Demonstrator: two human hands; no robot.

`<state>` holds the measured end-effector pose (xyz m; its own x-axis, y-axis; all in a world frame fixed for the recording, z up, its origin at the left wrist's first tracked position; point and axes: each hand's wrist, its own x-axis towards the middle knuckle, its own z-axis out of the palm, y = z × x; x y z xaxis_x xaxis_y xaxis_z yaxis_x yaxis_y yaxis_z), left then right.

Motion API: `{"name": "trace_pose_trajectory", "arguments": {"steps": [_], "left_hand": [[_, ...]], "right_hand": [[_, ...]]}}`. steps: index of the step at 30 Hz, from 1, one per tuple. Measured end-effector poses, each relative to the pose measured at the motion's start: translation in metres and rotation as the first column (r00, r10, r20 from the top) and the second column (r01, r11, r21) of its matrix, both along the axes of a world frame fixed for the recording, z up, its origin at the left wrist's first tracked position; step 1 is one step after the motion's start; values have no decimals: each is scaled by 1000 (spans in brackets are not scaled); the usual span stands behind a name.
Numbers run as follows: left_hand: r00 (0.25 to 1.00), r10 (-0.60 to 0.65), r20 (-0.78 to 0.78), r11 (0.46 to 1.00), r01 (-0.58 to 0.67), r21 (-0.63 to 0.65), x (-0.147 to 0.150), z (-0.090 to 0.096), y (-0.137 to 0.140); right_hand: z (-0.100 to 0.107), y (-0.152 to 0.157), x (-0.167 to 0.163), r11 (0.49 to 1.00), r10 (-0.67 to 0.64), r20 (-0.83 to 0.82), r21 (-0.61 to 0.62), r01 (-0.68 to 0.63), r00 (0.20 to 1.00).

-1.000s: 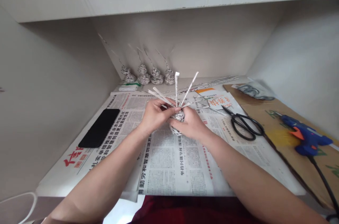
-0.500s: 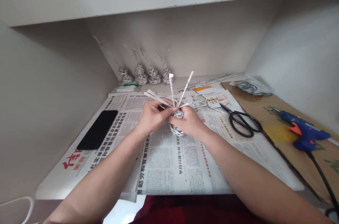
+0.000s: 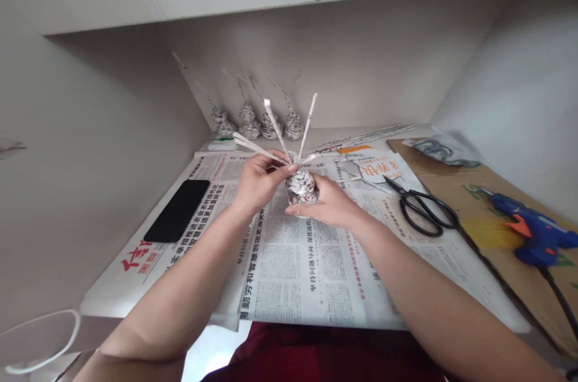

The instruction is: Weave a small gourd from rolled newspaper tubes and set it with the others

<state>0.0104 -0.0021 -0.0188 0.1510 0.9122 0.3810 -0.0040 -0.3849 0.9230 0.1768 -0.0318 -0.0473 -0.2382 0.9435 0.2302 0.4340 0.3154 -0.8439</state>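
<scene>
A small gourd-shaped weave of rolled newspaper (image 3: 301, 182) is held upright above the newspaper sheets, between my hands. Several white paper strips (image 3: 276, 129) fan out from its top, up and to the left. My left hand (image 3: 258, 182) pinches the strips' base at the neck with thumb and fingers. Lower down, my right hand (image 3: 333, 203) wraps round the body of the weave, thumb across its front. The fingers behind the weave are hidden.
Woven paper gourds (image 3: 249, 123) with thin stems stand along the back wall. Newspaper sheets (image 3: 293, 292) cover the desk. A black phone (image 3: 177, 211) lies left. On the right are black scissors (image 3: 427, 210), a blue glue gun (image 3: 537, 234), cardboard (image 3: 492, 249) and a plastic bag (image 3: 447, 150). Paper rods (image 3: 361, 138) lie behind.
My right hand has slid down to the lower body, so more of the weave's upper part shows. The weave and strips have risen slightly, and the view has shifted a little.
</scene>
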Motion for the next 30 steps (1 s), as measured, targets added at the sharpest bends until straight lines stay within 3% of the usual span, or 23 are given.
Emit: {"name": "trace_pose_trajectory", "arguments": {"steps": [9,14,20,23,28,30], "left_hand": [[999,8,52,1000,-9,27,21,-16,-10],[997,-64,53,998,65,-11,17,-15,-7],[988,-96,121,995,96,7,10,-10,-2],[994,-104,29,995,104,7,8,-8,-1],[957,-100,-274,985,134,108,3,0,-6],[950,-107,-292,984,143,104,2,2,-7]], "right_hand": [[-16,-3,-19,1000,-26,-100,-13,25,995],[-10,-3,-15,996,-75,-147,-63,66,986],[-1,-5,-11,999,-49,-224,-10,48,973],[-4,-6,-14,994,-103,-196,2,105,975],[-11,-6,-18,997,-74,-127,16,77,989],[-9,-7,-16,997,-72,-101,17,74,992]]}}
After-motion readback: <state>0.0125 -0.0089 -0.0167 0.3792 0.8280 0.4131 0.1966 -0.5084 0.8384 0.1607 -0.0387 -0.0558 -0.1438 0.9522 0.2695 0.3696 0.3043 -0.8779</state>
